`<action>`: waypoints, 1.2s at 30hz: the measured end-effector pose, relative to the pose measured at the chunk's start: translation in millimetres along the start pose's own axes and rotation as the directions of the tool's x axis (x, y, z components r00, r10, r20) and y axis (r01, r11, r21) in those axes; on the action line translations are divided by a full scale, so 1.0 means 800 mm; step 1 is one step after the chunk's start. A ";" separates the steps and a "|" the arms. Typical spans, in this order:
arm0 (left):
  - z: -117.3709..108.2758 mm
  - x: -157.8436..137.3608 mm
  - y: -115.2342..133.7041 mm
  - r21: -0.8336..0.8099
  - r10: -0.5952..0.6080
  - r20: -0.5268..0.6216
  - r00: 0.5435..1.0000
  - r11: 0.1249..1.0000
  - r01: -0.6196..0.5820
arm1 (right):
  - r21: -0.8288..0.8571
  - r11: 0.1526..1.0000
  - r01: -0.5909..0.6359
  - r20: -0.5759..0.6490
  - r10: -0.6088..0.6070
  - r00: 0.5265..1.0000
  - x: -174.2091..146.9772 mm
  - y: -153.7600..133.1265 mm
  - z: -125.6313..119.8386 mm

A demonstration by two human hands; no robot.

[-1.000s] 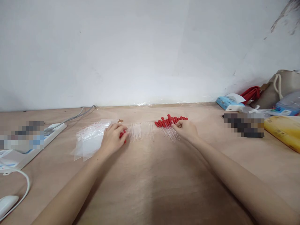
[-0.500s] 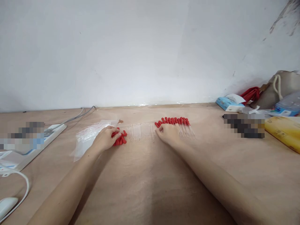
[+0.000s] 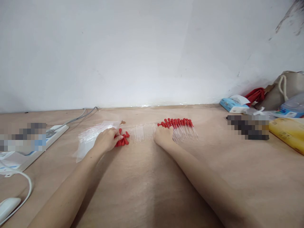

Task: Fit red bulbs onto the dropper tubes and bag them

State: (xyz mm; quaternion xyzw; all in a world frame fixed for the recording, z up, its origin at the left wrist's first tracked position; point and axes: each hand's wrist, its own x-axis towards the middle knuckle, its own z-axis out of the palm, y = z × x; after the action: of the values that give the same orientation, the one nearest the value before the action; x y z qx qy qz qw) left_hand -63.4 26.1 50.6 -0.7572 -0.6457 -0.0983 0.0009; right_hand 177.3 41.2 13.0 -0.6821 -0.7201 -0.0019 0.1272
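Note:
My left hand (image 3: pixel 108 139) rests at a small pile of red rubber dropper bulbs (image 3: pixel 123 141), its thumb and fingers closed on a bulb at the pile's near side. To the right of the pile, thin clear dropper tubes (image 3: pixel 142 133) lie side by side in a row. My right hand (image 3: pixel 163 136) is curled at the right end of those tubes, fingers closed and partly hidden behind the knuckles; what they hold cannot be made out. Beyond and right of it lies a slanted row of droppers with red bulbs (image 3: pixel 184 123) fitted on their far ends.
Clear plastic zip bags (image 3: pixel 89 139) lie under and left of my left hand. A white power strip (image 3: pixel 54 134) with cables is at the left. On the right are a blue tissue pack (image 3: pixel 234 104), a blurred dark object (image 3: pixel 248 128) and a yellow package (image 3: pixel 287 133). A wall stands behind.
My right hand has shifted slightly left and its fingers have curled under, uncovering more of the finished droppers' tubes. My left hand stays at the red bulbs.

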 end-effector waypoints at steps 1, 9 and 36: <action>-0.001 0.000 0.001 0.002 0.030 -0.029 0.999 1.000 -0.030 | -0.006 1.000 0.015 -0.046 -0.015 0.999 -0.005 0.004 -0.002; -0.014 -0.001 0.007 -0.106 0.071 -0.048 0.996 0.992 -0.076 | 0.071 0.940 0.333 -0.255 -0.306 0.917 -0.073 0.081 -0.019; 0.057 -0.070 0.127 -0.573 0.376 0.049 0.926 0.769 -0.282 | 0.341 0.750 0.566 -0.430 -0.411 0.804 -0.119 0.101 -0.008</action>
State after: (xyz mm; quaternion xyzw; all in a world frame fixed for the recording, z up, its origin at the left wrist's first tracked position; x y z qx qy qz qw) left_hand 34.7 -39.5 9.9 -0.8310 -0.4437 -0.2188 -0.2541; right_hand 261.5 -48.1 -12.0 -0.4068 -0.8234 0.0190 0.3953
